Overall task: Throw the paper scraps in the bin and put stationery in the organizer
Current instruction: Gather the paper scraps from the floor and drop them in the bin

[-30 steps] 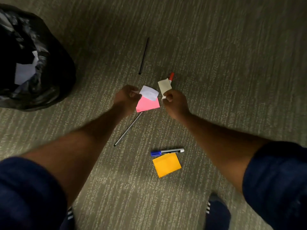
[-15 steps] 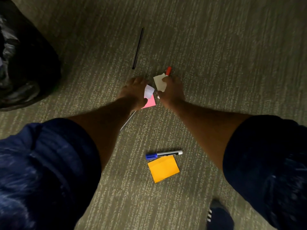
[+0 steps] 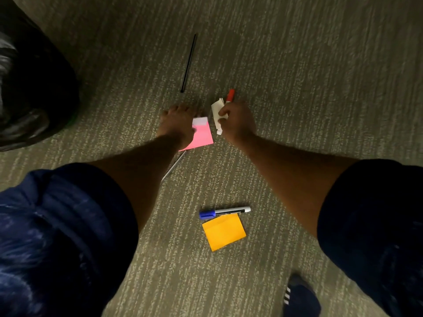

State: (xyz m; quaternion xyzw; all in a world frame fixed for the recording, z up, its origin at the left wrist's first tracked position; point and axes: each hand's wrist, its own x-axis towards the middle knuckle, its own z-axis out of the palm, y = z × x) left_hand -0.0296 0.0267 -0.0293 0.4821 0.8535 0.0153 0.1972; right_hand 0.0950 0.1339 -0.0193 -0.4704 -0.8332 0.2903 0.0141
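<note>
Lowered since a second ago: left hand (image 3: 177, 124) flat on floor (image 3: 297, 88), fingers spread wide over pink note (image 3: 201, 137) and white scrap (image 3: 200, 120). Right hand (image 3: 237, 124) closed on beige scrap (image 3: 216, 112), beside red marker (image 3: 230, 95). Blue marker (image 3: 225, 212) touching orange note (image 3: 223, 232) nearer. Bin bag (image 3: 34, 88) far left.

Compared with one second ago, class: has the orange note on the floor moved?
No. The orange note still lies right beside the blue marker, on the side nearer the person, at the same tilt.
</note>
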